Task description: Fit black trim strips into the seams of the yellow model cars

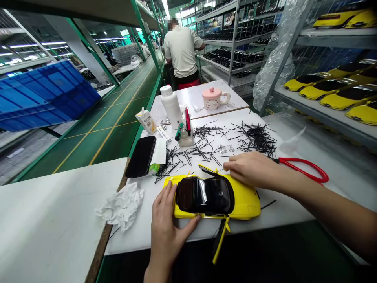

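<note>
A yellow toy car (246, 198) with a black roof and glass lies on the white work surface, both side doors swung out. My left hand (169, 226) grips its left end, thumb on the near side and fingers over the top. My right hand (250, 169) is closed against the car's far side, beside the far door (207, 170); its fingertips are partly hidden. The near door (220, 240) sticks out toward me, past the table's edge. Many thin black strips (259, 137) lie scattered behind the car.
A red-handled tool (306, 167) lies at the right. Left of the car are a black phone (141, 156) and crumpled tissue (122, 206). Behind stand a white bottle (171, 108), drink carton (146, 121) and pink-lidded mug (212, 100). Yellow cars (338, 100) fill the right rack; a person (184, 51) sits ahead.
</note>
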The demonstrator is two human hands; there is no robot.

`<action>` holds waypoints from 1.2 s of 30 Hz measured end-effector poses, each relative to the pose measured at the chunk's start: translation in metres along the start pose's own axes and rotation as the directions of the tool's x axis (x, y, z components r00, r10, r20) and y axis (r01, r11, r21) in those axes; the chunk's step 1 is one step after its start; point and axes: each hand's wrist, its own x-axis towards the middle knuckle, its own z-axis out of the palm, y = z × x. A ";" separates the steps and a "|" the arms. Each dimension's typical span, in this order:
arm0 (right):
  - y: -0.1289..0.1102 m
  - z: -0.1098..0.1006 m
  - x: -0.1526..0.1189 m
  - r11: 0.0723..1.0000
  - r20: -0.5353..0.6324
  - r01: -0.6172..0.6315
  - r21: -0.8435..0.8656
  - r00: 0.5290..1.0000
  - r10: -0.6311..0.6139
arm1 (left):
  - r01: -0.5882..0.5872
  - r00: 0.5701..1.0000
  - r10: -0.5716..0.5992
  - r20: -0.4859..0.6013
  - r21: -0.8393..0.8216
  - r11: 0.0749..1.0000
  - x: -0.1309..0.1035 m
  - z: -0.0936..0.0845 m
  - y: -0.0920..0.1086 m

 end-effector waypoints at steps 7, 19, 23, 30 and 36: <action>0.038 0.030 -0.048 0.961 -0.040 -0.274 -0.031 0.961 0.272 | 0.009 1.000 -0.009 0.013 -0.017 1.000 0.001 -0.003 0.000; -0.046 -0.004 -0.064 0.507 -0.406 0.266 0.820 0.895 0.187 | 0.055 0.998 -0.052 0.041 -0.069 0.996 0.001 -0.003 0.007; -0.073 0.018 -0.053 0.477 -0.426 0.404 0.781 0.902 -0.068 | 0.052 0.998 -0.049 0.044 -0.067 0.996 0.001 -0.003 0.007; -0.081 0.037 -0.051 0.574 -0.558 0.502 0.646 0.825 -0.093 | 0.062 0.997 -0.059 0.055 -0.061 0.996 0.001 -0.004 0.008; -0.086 0.038 -0.043 0.595 -0.587 0.531 0.603 0.801 -0.120 | 0.051 0.998 -0.048 0.049 -0.055 0.997 0.002 -0.005 0.009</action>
